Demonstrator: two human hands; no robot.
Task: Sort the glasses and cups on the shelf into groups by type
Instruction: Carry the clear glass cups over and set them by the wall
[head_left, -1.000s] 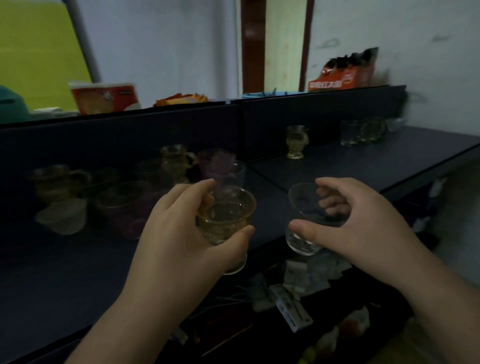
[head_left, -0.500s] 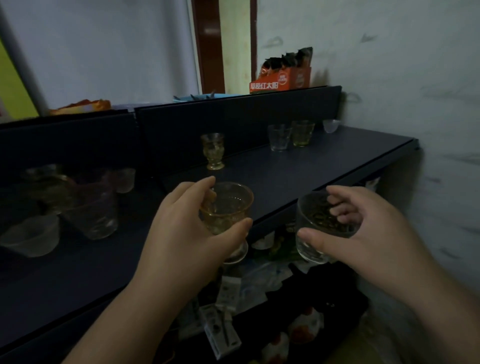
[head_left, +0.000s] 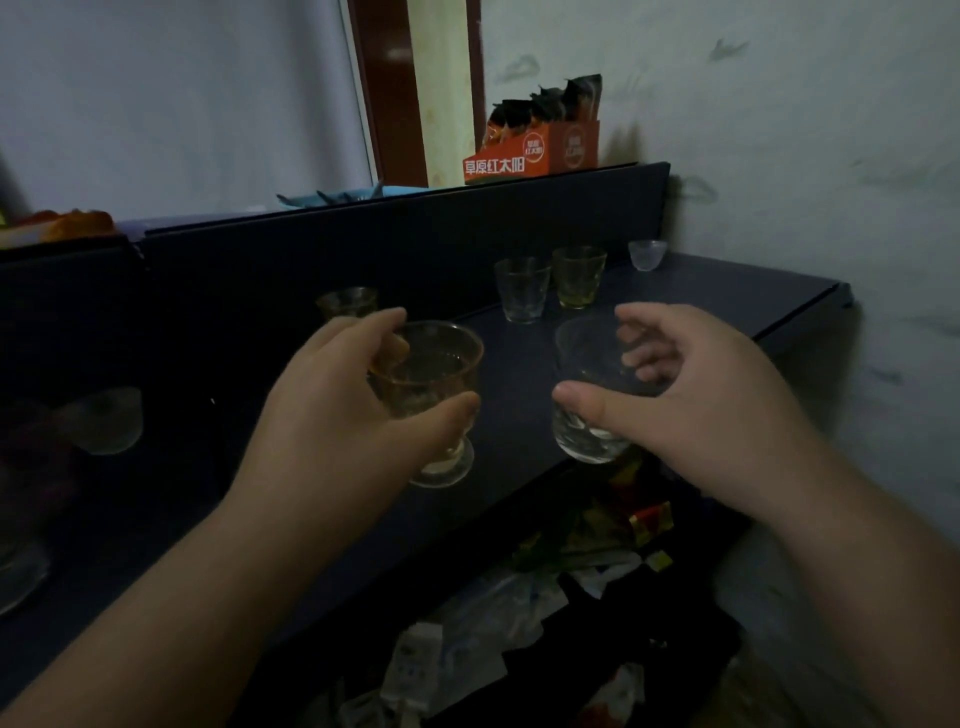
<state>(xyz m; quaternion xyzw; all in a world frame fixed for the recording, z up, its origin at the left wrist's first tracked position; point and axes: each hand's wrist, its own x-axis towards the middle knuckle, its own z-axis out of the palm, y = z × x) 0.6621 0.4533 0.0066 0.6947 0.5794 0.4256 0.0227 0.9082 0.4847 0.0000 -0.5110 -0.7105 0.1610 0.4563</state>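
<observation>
My left hand (head_left: 332, 410) grips an amber footed glass (head_left: 434, 384), held just above the dark shelf (head_left: 675, 306). My right hand (head_left: 691, 395) holds a clear round glass (head_left: 584, 415) near the shelf's front edge, thumb in front and fingers curled over the rim. Behind my left hand stands another amber glass (head_left: 347, 302), partly hidden. Further back stand a clear tumbler (head_left: 522, 290), a yellowish tumbler (head_left: 578, 278) beside it, and a tiny clear cup (head_left: 647, 254) near the wall.
Blurred clear glassware (head_left: 106, 421) sits on the shelf's left part. An orange snack box (head_left: 535, 150) stands on the top ledge. Below the shelf lie packets and wrappers (head_left: 519, 597). The white wall (head_left: 831, 182) closes off the right side.
Both hands have carried their glasses to the right and forward, closer to the tumblers at the back right. The view has swung right, so the left group of glassware has slid out of sight.
</observation>
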